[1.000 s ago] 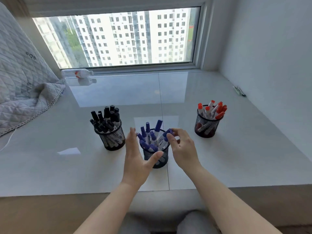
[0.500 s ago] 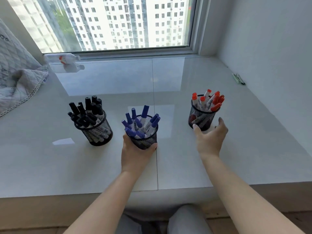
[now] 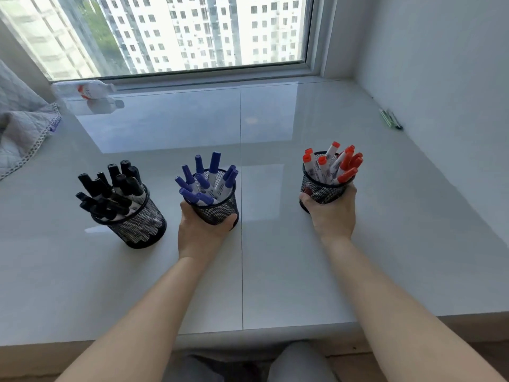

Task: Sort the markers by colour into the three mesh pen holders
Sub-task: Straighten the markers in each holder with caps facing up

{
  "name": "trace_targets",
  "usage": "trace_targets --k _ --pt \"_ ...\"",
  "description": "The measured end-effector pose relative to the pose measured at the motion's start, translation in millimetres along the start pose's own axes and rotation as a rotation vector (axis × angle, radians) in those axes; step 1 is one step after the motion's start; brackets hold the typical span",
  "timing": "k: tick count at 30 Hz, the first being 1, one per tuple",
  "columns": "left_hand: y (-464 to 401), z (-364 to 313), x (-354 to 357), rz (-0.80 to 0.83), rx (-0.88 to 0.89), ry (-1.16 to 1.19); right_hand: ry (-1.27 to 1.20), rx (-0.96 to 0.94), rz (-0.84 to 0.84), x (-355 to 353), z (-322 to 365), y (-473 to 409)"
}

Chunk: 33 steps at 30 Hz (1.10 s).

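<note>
A glossy pale window ledge (image 3: 275,271) runs beneath a wide window (image 3: 176,31) that looks out on tall apartment blocks, with a white wall closing its right side. Three black mesh holders stand in a row toward the ledge's front edge. The left holder (image 3: 140,224) is packed with black markers (image 3: 110,188) and stands untouched. The left hand (image 3: 199,232) curls around the near side of the middle holder (image 3: 217,210), which carries the blue markers (image 3: 205,180). The right hand (image 3: 332,213) grips the right holder (image 3: 321,188) from the front, thumb on its left side; it is filled with red markers (image 3: 337,164). At the ledge's back left corner lie a white bottle (image 3: 85,89) and a quilted grey blanket (image 3: 22,125). Two dark pens (image 3: 391,118) lie by the right wall.
</note>
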<state>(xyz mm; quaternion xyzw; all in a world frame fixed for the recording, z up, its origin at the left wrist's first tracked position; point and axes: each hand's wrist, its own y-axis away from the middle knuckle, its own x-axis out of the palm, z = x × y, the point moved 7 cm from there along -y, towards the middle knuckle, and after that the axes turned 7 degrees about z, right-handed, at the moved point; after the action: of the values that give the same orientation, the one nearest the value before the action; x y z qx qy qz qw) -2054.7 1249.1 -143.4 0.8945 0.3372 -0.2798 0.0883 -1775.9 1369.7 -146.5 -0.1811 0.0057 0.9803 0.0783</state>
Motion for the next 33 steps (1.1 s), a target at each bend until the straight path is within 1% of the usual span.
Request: trace_targets --k 2,5,11,16,20,23,26,30,33 --pt "-3.8 -0.8 0.8 0.003 -0.007 -0.003 0.036 0.005 -0.001 0.4 -0.9 2.0" --pt "-5.7 -2.1 2.2 0.008 -0.006 -0.009 0.11 -0.034 0.005 0.8 1.9 8.8" --pt "-5.6 -0.9 0.5 0.014 -0.005 -0.01 0.176 -0.082 0.1 8.4 6.0 32.7" --pt "-1.3 0.7 1.0 0.057 -0.01 -0.013 0.198 -0.143 0.189 15.6 9.8 66.6" --pt "9.2 7.6 0.6 0.139 -0.022 -0.029 0.216 -0.177 0.229 21.0 12.8 95.2" --pt "20.9 10.8 -4.6 0.155 0.013 -0.051 0.203 -0.186 0.261 25.0 13.5 113.8" --pt "36.7 15.4 -12.7 0.148 0.034 0.001 0.191 -0.195 0.28 27.5 14.7 127.8" --pt "60.7 19.8 -24.9 0.144 0.053 0.167 0.196 -0.223 0.3 32.9 17.4 144.0" --pt "75.9 11.6 -35.3 0.174 0.125 0.169 0.167 -0.209 0.336 34.9 16.6 151.2"
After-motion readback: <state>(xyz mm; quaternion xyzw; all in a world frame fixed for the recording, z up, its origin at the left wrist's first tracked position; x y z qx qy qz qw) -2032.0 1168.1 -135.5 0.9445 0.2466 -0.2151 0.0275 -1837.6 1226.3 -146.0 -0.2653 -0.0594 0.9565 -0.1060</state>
